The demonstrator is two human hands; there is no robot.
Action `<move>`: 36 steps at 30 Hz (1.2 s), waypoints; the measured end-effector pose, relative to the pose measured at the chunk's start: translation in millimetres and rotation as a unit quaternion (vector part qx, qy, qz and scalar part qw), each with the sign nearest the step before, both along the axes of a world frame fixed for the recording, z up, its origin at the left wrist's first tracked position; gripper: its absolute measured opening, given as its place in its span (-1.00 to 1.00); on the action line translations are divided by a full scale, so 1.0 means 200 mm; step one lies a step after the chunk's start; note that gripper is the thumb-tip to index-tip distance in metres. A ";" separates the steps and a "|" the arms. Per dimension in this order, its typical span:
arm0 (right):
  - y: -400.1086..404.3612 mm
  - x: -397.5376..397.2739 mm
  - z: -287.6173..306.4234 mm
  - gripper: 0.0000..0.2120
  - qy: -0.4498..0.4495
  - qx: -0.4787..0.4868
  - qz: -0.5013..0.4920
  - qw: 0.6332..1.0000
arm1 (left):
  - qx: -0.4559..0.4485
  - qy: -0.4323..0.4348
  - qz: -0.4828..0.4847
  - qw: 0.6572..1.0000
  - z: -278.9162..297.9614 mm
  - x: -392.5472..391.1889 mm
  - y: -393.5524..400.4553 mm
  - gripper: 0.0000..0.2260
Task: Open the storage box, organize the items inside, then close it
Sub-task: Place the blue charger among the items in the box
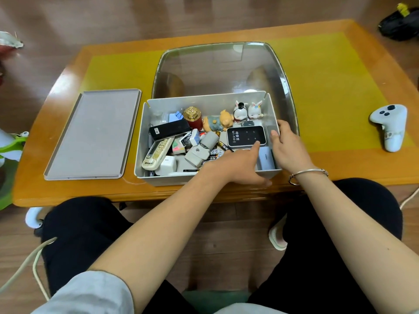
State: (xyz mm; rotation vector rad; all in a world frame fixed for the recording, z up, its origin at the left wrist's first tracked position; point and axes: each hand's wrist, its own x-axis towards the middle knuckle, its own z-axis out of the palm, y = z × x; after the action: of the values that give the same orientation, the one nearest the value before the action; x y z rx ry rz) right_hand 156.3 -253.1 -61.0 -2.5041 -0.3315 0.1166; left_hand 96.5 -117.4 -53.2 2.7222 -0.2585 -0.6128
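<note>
I see my left hand [244, 164] fingers straight on the glossy Wi-Fi device [246, 136]; right hand [288, 143] fingers curl round the smooth plastic box [204, 177] wall.

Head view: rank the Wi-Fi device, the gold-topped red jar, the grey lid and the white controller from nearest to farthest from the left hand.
From the left hand:
1. Wi-Fi device, in the box, at its fingertips.
2. Gold-topped red jar, at the box's back, left of centre.
3. White controller on the table's right, and grey lid left of the box: too close to call.
</note>
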 end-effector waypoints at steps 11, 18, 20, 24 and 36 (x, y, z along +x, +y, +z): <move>0.00 -0.01 -0.01 -0.63 0.012 0.003 -0.014 1.000 | 0.041 -0.050 -0.039 0.997 -0.02 -0.02 -0.03 -0.28; 0.00 -0.01 0.00 -0.62 0.018 0.009 -0.016 1.000 | 0.085 -0.112 -0.064 0.988 -0.02 -0.08 -0.07 -0.56; 0.00 -0.01 0.00 -0.62 0.016 0.012 -0.019 1.000 | 0.076 -0.105 -0.065 0.989 -0.01 -0.09 -0.06 -0.53; 0.01 -0.01 0.02 -0.62 -0.004 0.014 -0.020 1.000 | 0.047 -0.124 -0.057 0.990 0.01 -0.13 -0.03 -0.59; 0.20 -0.12 0.09 -0.64 -0.192 -0.047 0.075 0.977 | -0.101 -0.268 0.165 0.944 0.09 -0.38 0.33 -0.80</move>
State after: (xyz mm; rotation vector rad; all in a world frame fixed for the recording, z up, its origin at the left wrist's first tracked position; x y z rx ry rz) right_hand 132.2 -214.1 -42.5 -2.5840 -0.6858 -0.3029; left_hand 20.7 -52.4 -35.3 2.5886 0.0126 0.2446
